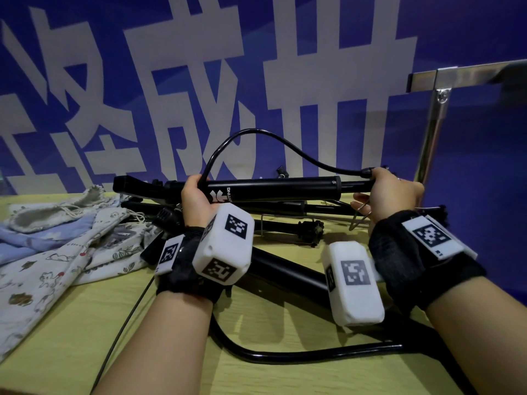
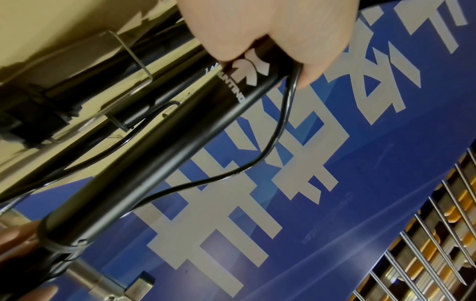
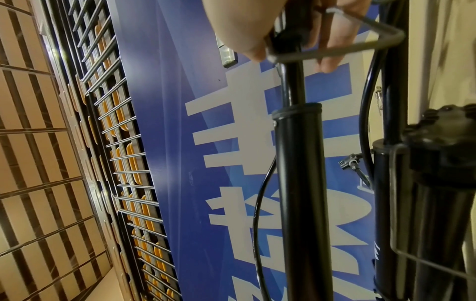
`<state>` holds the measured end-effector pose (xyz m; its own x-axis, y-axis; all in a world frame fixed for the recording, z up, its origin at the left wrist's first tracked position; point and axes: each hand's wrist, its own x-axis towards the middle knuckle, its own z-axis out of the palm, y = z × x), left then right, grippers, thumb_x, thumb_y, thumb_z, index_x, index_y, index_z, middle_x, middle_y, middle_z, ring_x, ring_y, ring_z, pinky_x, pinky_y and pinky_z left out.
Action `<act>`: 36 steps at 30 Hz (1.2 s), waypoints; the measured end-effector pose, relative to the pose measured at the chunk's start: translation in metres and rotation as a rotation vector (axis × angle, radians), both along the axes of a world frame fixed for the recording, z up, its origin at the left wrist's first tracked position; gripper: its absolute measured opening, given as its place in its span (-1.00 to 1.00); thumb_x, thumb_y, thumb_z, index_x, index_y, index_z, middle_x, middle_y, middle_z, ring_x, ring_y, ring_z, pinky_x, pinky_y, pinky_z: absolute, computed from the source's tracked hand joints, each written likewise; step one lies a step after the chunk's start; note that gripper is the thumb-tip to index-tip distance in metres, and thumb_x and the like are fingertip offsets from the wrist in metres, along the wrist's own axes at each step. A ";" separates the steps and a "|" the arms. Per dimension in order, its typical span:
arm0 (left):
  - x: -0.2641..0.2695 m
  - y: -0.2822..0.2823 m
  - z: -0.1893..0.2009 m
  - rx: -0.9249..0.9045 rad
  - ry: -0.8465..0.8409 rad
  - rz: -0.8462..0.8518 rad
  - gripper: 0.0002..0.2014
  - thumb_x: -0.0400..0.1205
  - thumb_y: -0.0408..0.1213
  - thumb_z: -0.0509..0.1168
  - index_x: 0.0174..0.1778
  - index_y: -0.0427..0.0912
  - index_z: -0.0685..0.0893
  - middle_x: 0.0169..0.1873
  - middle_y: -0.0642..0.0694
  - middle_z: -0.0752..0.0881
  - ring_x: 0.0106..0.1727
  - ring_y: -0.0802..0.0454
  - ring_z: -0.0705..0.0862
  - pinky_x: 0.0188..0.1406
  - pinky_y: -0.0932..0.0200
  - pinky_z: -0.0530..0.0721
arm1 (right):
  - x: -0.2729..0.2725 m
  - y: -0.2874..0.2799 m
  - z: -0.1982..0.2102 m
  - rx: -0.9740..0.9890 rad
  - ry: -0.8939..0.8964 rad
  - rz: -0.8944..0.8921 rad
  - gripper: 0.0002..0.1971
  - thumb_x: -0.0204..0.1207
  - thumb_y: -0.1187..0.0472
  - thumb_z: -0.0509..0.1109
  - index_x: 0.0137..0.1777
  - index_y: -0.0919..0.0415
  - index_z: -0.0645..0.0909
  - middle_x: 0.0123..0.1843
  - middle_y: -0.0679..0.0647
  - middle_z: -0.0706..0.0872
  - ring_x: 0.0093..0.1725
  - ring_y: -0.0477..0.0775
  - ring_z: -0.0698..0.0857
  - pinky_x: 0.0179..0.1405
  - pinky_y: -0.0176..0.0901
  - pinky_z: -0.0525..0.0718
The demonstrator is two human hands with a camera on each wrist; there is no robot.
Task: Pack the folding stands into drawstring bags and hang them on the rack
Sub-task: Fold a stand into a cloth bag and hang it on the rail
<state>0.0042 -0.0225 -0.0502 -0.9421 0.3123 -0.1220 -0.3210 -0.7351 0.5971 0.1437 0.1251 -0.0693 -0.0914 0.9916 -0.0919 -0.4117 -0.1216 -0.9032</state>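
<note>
Wrists: black fabric bands carrying white plastic blocks printed with square black codes, nearest the camera.
Table (image 1: 71, 332): pale yellow wood grain, smooth; a thin black cord crosses it below the left wrist.
Loose stands (image 1: 288, 269): black metal tubes and a curved black bar lying on the table under both wrists.
Held stand (image 1: 273, 187): a smooth black tube with a white logo and lettering, lifted level above the pile; a narrower rod slides out of its collar toward the right fingers.
Left hand (image 1: 196, 198): fingers curled round the tube right at the logo, also pinching one end of the hose (image 1: 251, 138).
Hose: thin glossy black, arching from the left fingers up and over to the right fingers.
Right hand (image 1: 396, 195): fingers wrapped round the rod's end, with a bent grey wire loop (image 3: 360, 44) across them.
Bags (image 1: 57, 238): soft cotton with small prints, plus a pale blue one, heaped left of the left fingers, cords loose.
Rack (image 1: 439, 89): shiny steel bars, beyond the right fingers.
Wall (image 1: 470, 29): blue banner with large pale characters.
</note>
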 end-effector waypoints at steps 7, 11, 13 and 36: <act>0.001 0.002 -0.002 -0.030 0.017 0.001 -0.66 0.64 -0.33 0.16 -0.48 -0.14 0.30 -0.53 -0.02 0.34 -0.85 0.19 0.39 -0.78 0.50 0.37 | -0.008 0.002 -0.005 0.017 -0.096 0.068 -0.67 0.51 0.24 0.30 0.15 0.19 0.23 0.15 0.23 0.56 -0.01 0.26 0.70 -0.06 0.16 0.76; 0.002 0.002 -0.002 -0.023 0.030 -0.005 -0.65 0.64 -0.34 0.16 -0.49 -0.14 0.28 -0.54 -0.02 0.32 -0.85 0.18 0.36 -0.78 0.50 0.36 | -0.013 0.001 -0.006 0.045 -0.168 0.086 -0.63 0.47 0.21 0.32 0.11 0.17 0.17 0.17 0.26 0.57 0.09 0.33 0.68 0.13 0.29 0.67; 0.004 0.002 -0.002 -0.037 0.049 0.002 -0.64 0.65 -0.34 0.14 -0.49 -0.14 0.28 -0.53 -0.02 0.32 -0.85 0.18 0.36 -0.78 0.50 0.37 | -0.014 -0.001 -0.006 0.041 -0.181 0.113 -0.60 0.43 0.23 0.33 0.13 0.17 0.17 0.16 0.27 0.56 0.09 0.36 0.67 0.15 0.31 0.65; 0.002 0.015 -0.011 -0.021 0.035 -0.070 -0.67 0.62 -0.35 0.16 -0.48 -0.14 0.31 -0.56 0.00 0.38 -0.73 0.18 0.42 -0.72 0.48 0.44 | -0.008 -0.008 -0.011 0.054 -0.261 0.275 -0.73 0.54 0.24 0.34 -0.20 0.20 0.25 -0.05 0.20 0.57 0.01 0.25 0.70 -0.32 -0.07 0.71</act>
<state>0.0058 -0.0074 -0.0610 -0.9221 0.3748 -0.0964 -0.3493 -0.6988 0.6243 0.1358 0.1174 -0.0799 -0.3353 0.9372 -0.0958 -0.1258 -0.1453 -0.9814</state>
